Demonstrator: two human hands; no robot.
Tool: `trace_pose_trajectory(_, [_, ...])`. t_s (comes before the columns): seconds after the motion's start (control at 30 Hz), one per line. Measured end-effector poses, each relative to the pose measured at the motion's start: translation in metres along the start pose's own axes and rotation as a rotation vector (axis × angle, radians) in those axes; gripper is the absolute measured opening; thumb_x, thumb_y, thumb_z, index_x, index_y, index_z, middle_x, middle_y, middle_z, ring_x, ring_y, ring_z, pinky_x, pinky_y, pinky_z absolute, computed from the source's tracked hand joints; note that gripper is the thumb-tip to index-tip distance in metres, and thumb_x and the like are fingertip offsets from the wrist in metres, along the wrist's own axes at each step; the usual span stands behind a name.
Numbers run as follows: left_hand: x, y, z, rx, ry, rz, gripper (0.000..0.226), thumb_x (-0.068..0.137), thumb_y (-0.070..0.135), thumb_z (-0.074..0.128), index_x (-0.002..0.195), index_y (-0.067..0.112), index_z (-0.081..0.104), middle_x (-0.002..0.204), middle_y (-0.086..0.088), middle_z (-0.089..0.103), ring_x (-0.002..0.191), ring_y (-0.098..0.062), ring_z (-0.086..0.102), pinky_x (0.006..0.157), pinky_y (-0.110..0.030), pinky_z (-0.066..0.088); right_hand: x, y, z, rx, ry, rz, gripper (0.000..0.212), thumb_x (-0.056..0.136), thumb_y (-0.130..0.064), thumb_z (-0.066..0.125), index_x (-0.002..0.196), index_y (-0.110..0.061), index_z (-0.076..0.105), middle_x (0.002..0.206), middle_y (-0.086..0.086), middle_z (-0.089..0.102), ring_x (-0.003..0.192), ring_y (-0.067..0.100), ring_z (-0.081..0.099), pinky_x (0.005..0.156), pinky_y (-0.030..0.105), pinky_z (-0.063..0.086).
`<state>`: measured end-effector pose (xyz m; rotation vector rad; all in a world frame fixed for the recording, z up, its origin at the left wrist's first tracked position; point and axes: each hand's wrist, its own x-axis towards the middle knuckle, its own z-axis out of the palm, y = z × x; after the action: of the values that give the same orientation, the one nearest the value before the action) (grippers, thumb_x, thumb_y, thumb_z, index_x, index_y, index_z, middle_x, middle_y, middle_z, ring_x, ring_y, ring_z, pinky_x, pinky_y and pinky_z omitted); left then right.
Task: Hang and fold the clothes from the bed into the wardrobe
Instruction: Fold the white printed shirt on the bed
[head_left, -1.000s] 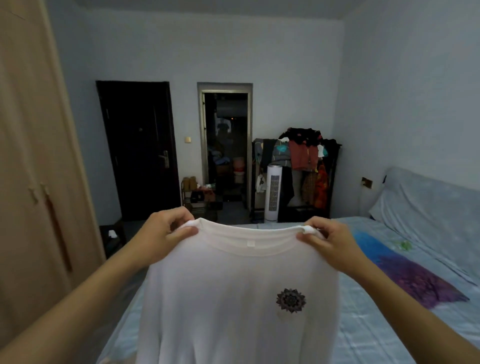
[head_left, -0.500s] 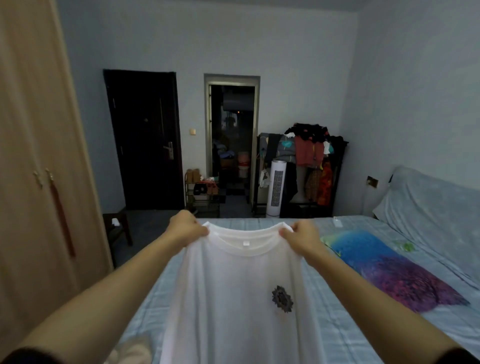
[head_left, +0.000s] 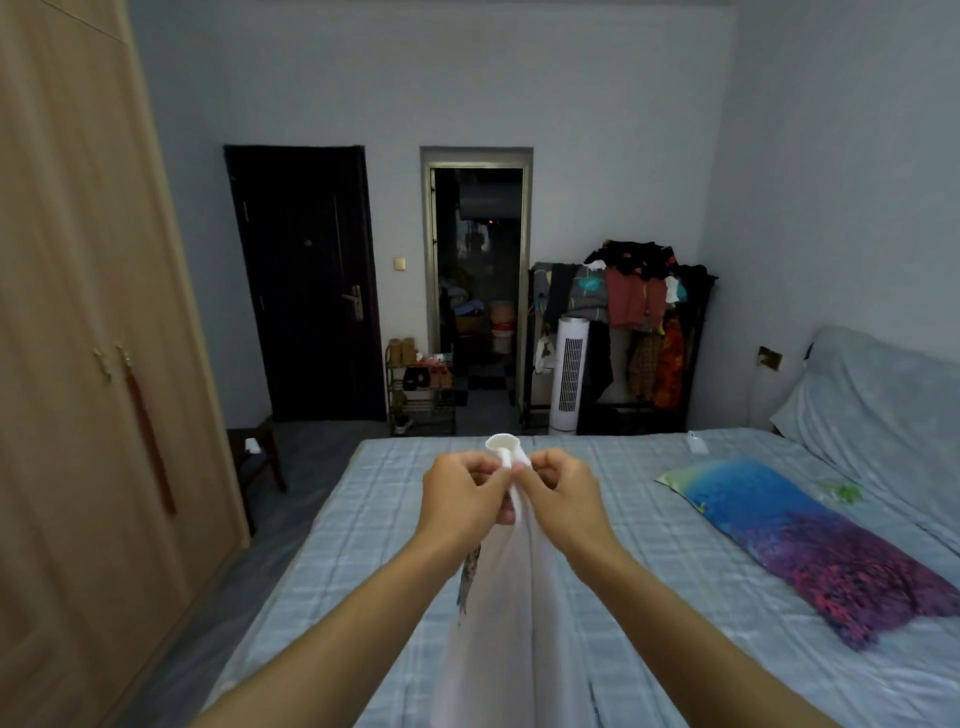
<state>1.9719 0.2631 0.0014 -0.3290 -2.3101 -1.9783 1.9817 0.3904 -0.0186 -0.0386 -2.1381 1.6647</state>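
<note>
Left hand (head_left: 462, 488) and right hand (head_left: 558, 486) each grip-pinch the white shirt (head_left: 511, 597), seemingly doubled; it hangs below

wardrobe (head_left: 78, 364) left of bed (head_left: 363, 545), pillow (head_left: 810, 540) on bed, clothes rack (head_left: 639, 332) behind

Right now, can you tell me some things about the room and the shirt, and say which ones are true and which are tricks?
1. Both hands hold the white cotton T-shirt at its top. True: the left hand and right hand pinch it close together.
2. The shirt is spread flat on the bed. False: it hangs down from the hands above the blue checked bed sheet.
3. The tall wooden wardrobe doors are open. False: they are closed.
4. A blue and purple pillow lies on the bed. True.
5. The dark door is open. False: it is closed; the doorway beside it is open.
</note>
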Motion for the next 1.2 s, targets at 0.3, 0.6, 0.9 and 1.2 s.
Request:
trace_pose_trajectory(0.3, [-0.002, -0.022, -0.025, 0.182, -0.283, -0.002, 0.052, 0.088, -0.009, 0.049, 0.118, 0.028, 0.072, 0.098, -0.002, 0.071, 0.091, -0.019, 0.068, 0.070, -0.021, 0.056, 0.000, 0.010, 0.000, -0.204, 0.050, -0.035, 0.012, 0.081, -0.017, 0.072, 0.077, -0.024, 0.062, 0.070, -0.005, 0.065, 0.056, 0.000, 0.059, 0.047, 0.011, 0.042])
trace_pose_trajectory(0.6, [0.013, -0.022, -0.064, 0.610, -0.259, 0.304, 0.095, 0.064, 0.046, 0.085, 0.143, 0.046, 0.033, 0.144, 0.021, 0.038, 0.132, -0.002, 0.034, 0.107, -0.028, 0.035, -0.012, 0.004, -0.018, -0.011, -0.415, -0.162, 0.011, 0.094, -0.013, 0.056, 0.095, -0.016, 0.067, 0.084, 0.009, 0.067, 0.073, 0.014, 0.059, 0.067, 0.027, 0.046])
trace_pose_trajectory(0.9, [0.010, 0.026, -0.073, 0.426, -0.520, 0.341, 0.016, 0.071, 0.018, 0.081, 0.080, 0.022, 0.068, 0.076, 0.007, 0.065, 0.068, -0.006, 0.059, 0.065, -0.033, 0.048, -0.006, -0.020, -0.039, 0.107, -0.426, -0.308, 0.011, 0.093, -0.021, 0.056, 0.096, -0.022, 0.066, 0.085, -0.001, 0.065, 0.078, 0.010, 0.057, 0.070, 0.021, 0.045])
trace_pose_trajectory(1.2, [-0.005, 0.025, -0.054, 0.479, -0.369, 0.337, 0.019, 0.073, 0.026, 0.081, 0.080, 0.019, 0.064, 0.070, 0.003, 0.063, 0.059, -0.006, 0.054, 0.055, -0.026, 0.043, -0.008, -0.009, -0.032, 0.052, -0.277, -0.345, 0.010, 0.094, -0.031, 0.057, 0.094, -0.025, 0.064, 0.083, 0.008, 0.065, 0.070, 0.021, 0.057, 0.063, 0.031, 0.045])
